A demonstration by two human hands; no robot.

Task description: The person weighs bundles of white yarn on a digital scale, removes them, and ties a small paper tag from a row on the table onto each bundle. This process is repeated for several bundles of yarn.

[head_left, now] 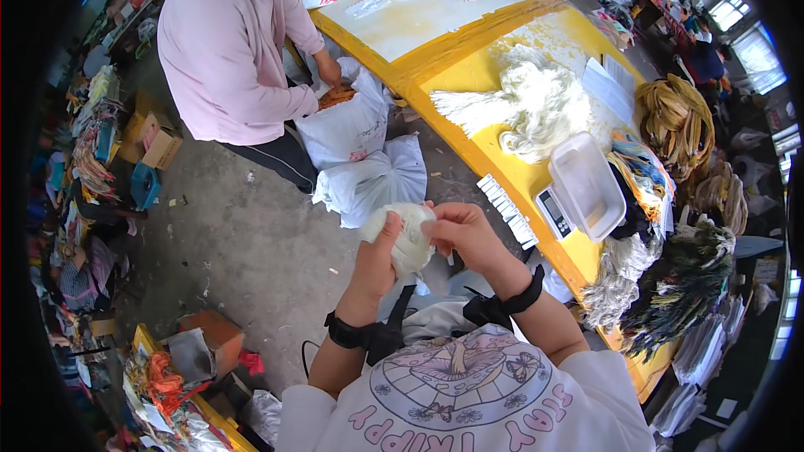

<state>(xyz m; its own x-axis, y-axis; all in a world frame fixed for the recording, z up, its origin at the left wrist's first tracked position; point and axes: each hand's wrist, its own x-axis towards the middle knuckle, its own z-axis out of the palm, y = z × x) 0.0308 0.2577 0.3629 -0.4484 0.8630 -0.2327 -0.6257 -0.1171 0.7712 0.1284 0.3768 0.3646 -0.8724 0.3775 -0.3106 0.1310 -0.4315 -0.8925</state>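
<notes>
A bundle of white yarn (409, 244), wound into a rounded wad, is held up in front of my chest. My left hand (375, 266) is closed round its left side, with the thumb lying up across the front. At its upper right edge my right hand (471, 238) pinches the yarn between thumb and fingertips; whether a single strand is caught there is too small to tell. On the yellow table (481, 146) to the right lies a loose heap of white yarn (544, 100). A clear plastic tub (590, 188) sits on a digital scale (554, 216) near it.
Ahead on the left, a masked person in pink (230, 59) reaches into a white sack (347, 121). Another white bag (377, 180) stands on the floor before me. White tags (507, 211) line the table edge. Brown (674, 121) and dark yarn hanks (682, 285) hang at right.
</notes>
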